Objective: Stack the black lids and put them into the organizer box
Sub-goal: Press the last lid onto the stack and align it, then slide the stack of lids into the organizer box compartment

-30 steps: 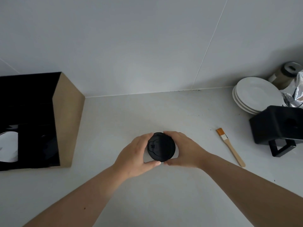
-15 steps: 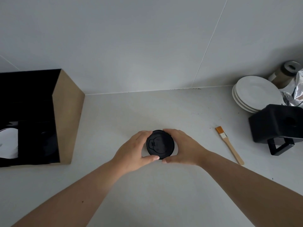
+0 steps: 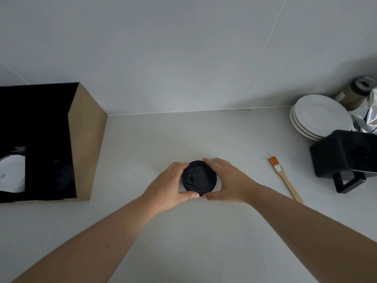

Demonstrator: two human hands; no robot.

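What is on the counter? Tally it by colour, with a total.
Black: 3, the lid stack, organizer box, black stand
White: 1 plate stack
Wood: 1 brush
Silver: 2, foil, jar
Total: 7

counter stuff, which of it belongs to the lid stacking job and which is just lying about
Part of the job:
- black lids, held between the left hand and right hand
- organizer box at the left

Just lying about:
- brush
- white plates
- black stand
- foil
- jar in the corner
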